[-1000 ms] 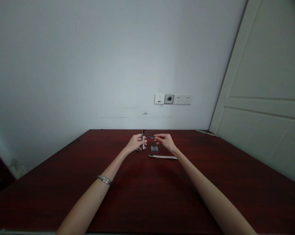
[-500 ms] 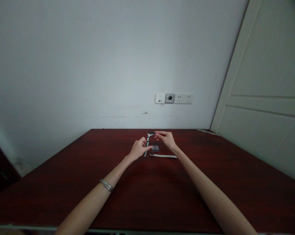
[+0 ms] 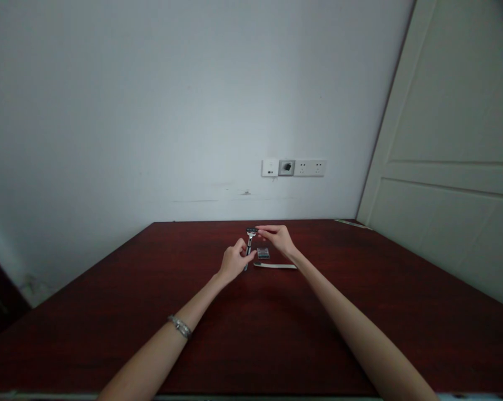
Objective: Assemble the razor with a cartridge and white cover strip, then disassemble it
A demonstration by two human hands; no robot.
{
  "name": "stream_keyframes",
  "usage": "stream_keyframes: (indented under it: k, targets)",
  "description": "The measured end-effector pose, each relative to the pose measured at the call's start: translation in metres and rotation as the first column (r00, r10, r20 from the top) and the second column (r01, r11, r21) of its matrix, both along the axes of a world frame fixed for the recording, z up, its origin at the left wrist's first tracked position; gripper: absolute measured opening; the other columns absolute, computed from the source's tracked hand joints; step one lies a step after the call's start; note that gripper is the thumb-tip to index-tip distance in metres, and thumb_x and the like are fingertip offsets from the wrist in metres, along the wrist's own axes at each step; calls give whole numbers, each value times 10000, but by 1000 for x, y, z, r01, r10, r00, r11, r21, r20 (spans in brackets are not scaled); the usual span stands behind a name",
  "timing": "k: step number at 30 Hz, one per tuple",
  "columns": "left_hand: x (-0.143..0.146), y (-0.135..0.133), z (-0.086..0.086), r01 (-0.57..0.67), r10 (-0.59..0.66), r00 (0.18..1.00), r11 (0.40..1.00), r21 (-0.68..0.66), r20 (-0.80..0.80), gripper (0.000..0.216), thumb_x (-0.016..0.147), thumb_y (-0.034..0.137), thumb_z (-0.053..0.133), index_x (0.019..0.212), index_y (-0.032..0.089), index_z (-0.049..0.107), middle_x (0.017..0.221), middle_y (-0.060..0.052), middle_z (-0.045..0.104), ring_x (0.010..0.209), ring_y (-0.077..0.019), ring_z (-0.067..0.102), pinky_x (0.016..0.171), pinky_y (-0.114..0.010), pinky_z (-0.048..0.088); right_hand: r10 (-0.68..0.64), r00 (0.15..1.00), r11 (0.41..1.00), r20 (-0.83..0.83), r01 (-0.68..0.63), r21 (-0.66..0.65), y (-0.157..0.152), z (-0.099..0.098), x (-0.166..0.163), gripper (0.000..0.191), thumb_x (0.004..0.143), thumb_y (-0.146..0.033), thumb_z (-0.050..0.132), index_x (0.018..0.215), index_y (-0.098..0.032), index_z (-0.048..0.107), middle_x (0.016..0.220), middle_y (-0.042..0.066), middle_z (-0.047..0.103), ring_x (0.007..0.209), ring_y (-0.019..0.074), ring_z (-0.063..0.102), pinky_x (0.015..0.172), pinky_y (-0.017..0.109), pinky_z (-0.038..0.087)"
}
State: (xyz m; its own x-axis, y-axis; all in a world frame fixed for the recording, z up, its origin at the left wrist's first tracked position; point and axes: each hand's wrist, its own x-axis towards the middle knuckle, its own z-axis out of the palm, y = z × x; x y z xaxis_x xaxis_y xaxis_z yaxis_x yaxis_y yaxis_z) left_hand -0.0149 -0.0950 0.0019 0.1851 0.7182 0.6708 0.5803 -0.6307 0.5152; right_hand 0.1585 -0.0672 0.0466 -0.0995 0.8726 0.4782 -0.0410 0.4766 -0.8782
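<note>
Since one second ago, the razor head and razor handle have come together: apart then, they now meet in a T, though whether they are locked is too small to tell. Taking the small clear case as landmark, the handle stands tilted to its left, and the head sits beyond it, slightly left. The left hand, left of the case, pinches the handle narrowly between thumb and fingers, below its neck. The right hand, beyond the case and to its right, closes its fingertips on the head's right end. On the near side of the case a pale strip lies on the table.

Both parts look light. The handle seems stiff, its smooth surface perhaps slippery, so the middle of the shaft should give the surest hold. The head looks small and more delicate, probably sharp along its face; its short ends are the safer place to pinch.
</note>
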Motion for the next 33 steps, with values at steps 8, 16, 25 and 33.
stream_keyframes:
  k: [8, 16, 25, 33]
  targets:
    - [0, 0, 1, -18, 18, 1000, 999, -28, 3, 295, 743, 403, 564, 650, 196, 374, 505, 75, 427, 446, -75, 387, 495, -188, 274, 17, 999, 1000, 44, -17, 1, -6, 3, -2, 317, 609, -321, 708, 859, -129, 729, 659, 57, 694, 580, 139, 589, 572, 270, 466]
    - [1, -3, 1, -14, 14, 1000, 1000, -21, -10, 279, 738, 382, 575, 658, 195, 384, 508, 75, 433, 450, -75, 388, 490, -189, 270, 7, 996, 999, 85, -9, 31, -6, 3, -3, 304, 626, -319, 694, 860, -128, 728, 677, 61, 697, 591, 142, 592, 582, 271, 466]
    - [1, -2, 0, -5, 5, 1000, 1000, -17, 6, 279, 735, 379, 582, 650, 192, 393, 510, 76, 429, 451, -72, 387, 488, -189, 270, -7, 994, 999, 106, 3, 39, -7, 4, -3, 292, 631, -314, 686, 854, -131, 727, 680, 59, 698, 593, 146, 599, 585, 272, 467]
    - [2, -3, 1, 24, -23, 999, 999, -22, 49, 276, 735, 347, 581, 645, 194, 370, 509, 79, 417, 444, -67, 377, 479, -187, 262, -14, 992, 999, 127, 9, 42, -10, 6, -4, 318, 627, -349, 686, 854, -128, 722, 688, 64, 699, 614, 156, 611, 602, 283, 482]
